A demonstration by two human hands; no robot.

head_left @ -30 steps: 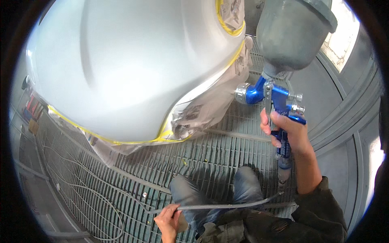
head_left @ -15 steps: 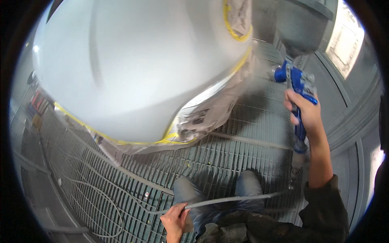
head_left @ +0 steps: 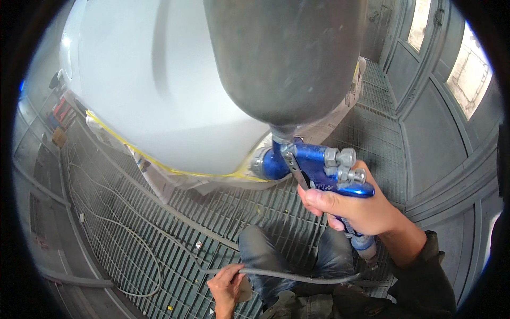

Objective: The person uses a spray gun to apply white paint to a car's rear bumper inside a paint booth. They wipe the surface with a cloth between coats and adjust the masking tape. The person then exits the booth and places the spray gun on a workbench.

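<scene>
My right hand (head_left: pixel 353 204) is wrapped round the grip of a blue spray gun (head_left: pixel 313 165), its nozzle pointing left toward the panel. A big grey paint cup (head_left: pixel 287 64) sits on top of the gun and hides part of what lies behind. Beyond it is a car body panel (head_left: pixel 138 95) in pale grey-white, edged with yellow masking tape (head_left: pixel 138 151) and masking paper (head_left: pixel 151 175). Low in the view, my left hand (head_left: pixel 227 284) is closed round a grey air hose (head_left: pixel 297 275), which runs across my legs toward the gun's lower end.
Slotted metal grating (head_left: pixel 212 223) forms the floor, and the hose lies looped on it at left. Grey booth walls with doors (head_left: pixel 435 138) and bright windows (head_left: pixel 470 74) stand at right. A small brown box (head_left: pixel 59 137) is at the far left.
My right hand has brought the spray gun left and closer to me, in front of the panel's lower right part. My left hand stays on the hose, slightly lower.
</scene>
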